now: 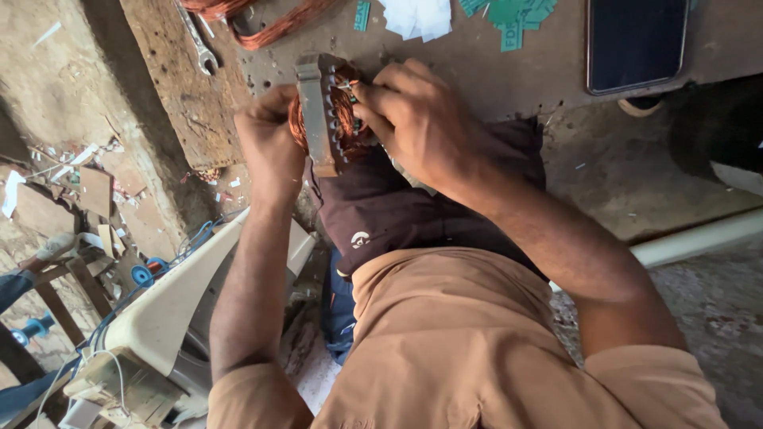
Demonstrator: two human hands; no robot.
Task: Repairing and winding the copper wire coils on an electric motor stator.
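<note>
Motor stator (326,111) with copper windings sits at bench edge (509,87). Left hand (270,143) clasps its side; right hand (413,119) pinches the coil. Green label scraps (513,16), white paper (417,16), dark phone (636,44) behind; spanner (195,40) left.

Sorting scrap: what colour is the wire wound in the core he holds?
Coppery orange wire, head view.

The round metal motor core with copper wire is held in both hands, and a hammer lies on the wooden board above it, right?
Not quite. The head view shows a steel spanner, not a hammer, on the wooden board. Both the left hand and right hand do hold the copper-wound motor core.
</note>
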